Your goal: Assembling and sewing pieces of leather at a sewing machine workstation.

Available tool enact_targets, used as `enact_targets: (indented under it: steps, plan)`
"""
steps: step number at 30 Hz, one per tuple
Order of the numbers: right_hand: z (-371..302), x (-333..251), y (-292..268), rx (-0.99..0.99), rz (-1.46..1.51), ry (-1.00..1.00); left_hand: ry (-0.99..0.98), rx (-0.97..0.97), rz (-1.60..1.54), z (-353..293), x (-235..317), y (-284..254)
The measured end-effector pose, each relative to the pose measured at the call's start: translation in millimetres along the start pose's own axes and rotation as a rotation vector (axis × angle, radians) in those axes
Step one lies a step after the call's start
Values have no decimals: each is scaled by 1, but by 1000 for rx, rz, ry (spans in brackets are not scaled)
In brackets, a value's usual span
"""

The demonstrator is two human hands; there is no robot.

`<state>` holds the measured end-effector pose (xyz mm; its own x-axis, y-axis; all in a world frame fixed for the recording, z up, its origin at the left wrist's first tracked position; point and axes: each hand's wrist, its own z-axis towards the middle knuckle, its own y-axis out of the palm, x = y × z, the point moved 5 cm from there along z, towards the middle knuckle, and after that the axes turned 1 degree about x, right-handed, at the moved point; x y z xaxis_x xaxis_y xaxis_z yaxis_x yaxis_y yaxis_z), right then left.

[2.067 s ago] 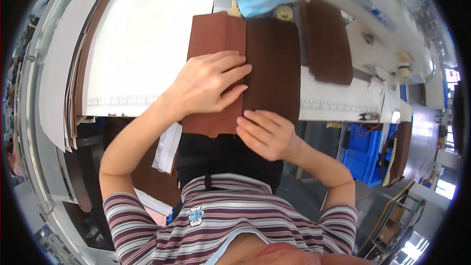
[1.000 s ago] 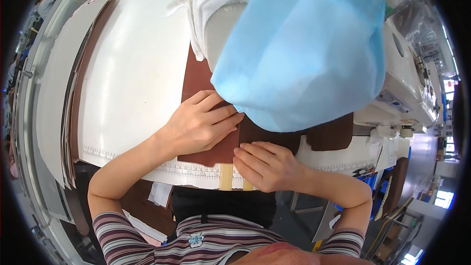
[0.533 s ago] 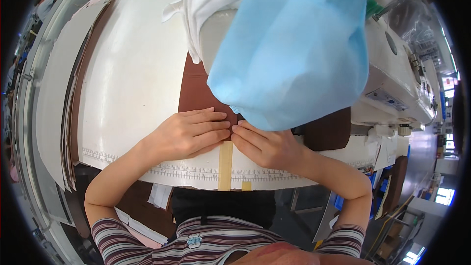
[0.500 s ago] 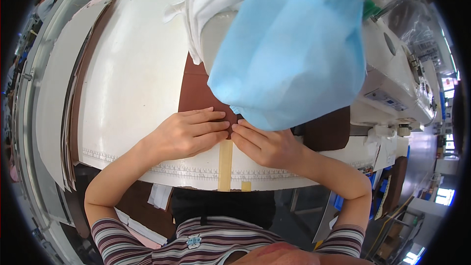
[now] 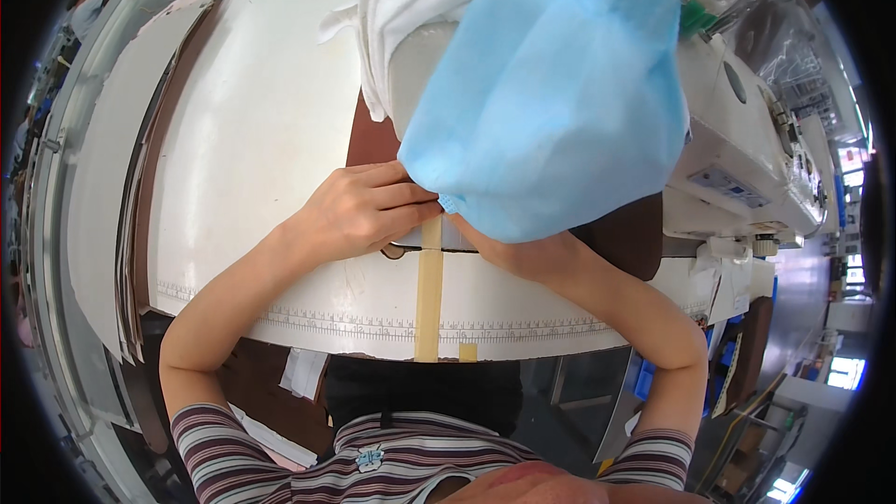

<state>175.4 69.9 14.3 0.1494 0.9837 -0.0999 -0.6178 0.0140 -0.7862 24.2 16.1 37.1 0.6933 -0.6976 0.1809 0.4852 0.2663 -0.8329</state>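
Observation:
A reddish-brown flat panel (image 5: 371, 138), leather-like, lies on the white table under the sewing machine head, mostly covered. My left hand (image 5: 369, 210) rests at its near edge, palm down with fingers stretched out; the fingertips meet the lower edge of a pale blue disposable face mask (image 5: 560, 103). That mask blocks the middle of the view, including the needle area. Just right of the left hand, my right hand (image 5: 523, 255) reaches beneath the mask, its fingers hidden. To its right lies a dark brown piece (image 5: 627, 235), partly covered.
A white sewing machine (image 5: 723, 149) stands at the right, with white cloth (image 5: 397, 9) draped on its left end. A printed ruler scale (image 5: 327, 321) and yellow tape (image 5: 428, 308) mark the table's front. Stacked boards (image 5: 140, 168) line the left side.
Both hands have moved away from me, taking the reddish-brown panel farther under the mask. A table cutout near the left hand now shows. The right fingers have gone out of sight.

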Motion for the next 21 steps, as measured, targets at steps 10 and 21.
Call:
enact_targets:
  steps: [10,21]
  plan:
    - [9,2,-38,-87,177,286,90,69,8,11,-29,17]
    - [-4,-29,-67,452,-290,-254,-22,94,-14,15,-36,4]
